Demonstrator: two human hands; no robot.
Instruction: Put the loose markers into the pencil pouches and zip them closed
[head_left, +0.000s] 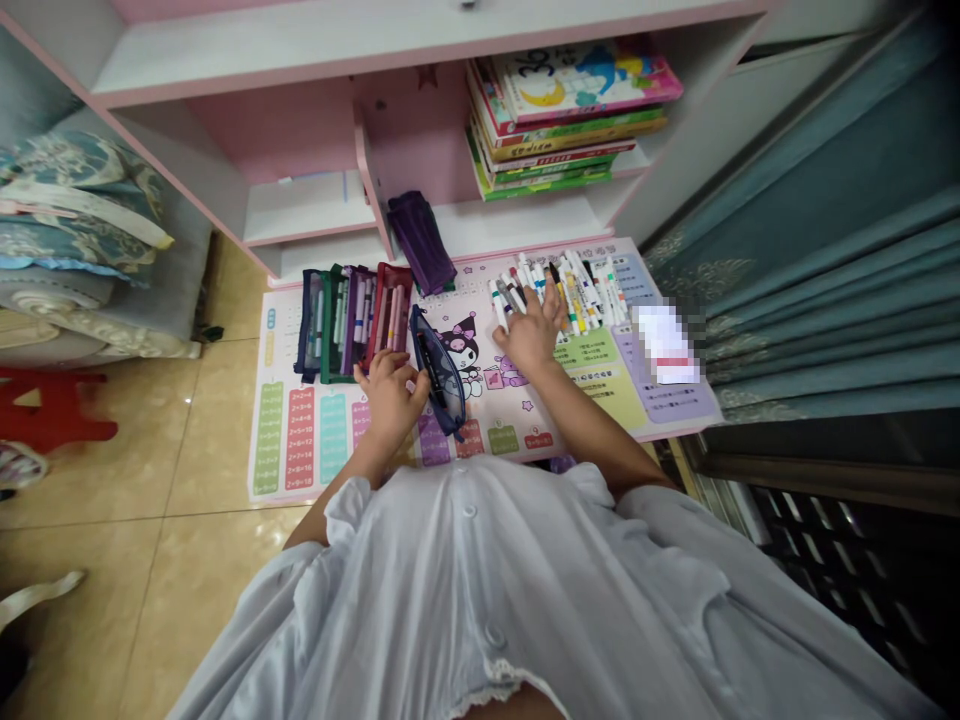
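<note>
My left hand (392,397) rests on the desk mat with its fingers apart. Its fingertips are at the lower end of a red mesh pouch (389,320), and the thumb is beside an unzipped navy pouch (442,370) with a dark pen in it. Farther left lie filled pouches in purple (360,310), green (334,325) and navy (310,330), with markers showing through. Fingers spread, my right hand (531,335) reaches onto a loose pile of white markers (581,295) with coloured bands. It touches the pile's left part; no marker is clearly gripped.
A folded dark purple pouch (421,243) leans at the shelf edge. Stacked books (555,130) fill the right side of the pink and white shelf (307,210). A blurred white item (667,345) lies on the mat's right, near a blue curtain (810,270). A red stool (56,410) stands left.
</note>
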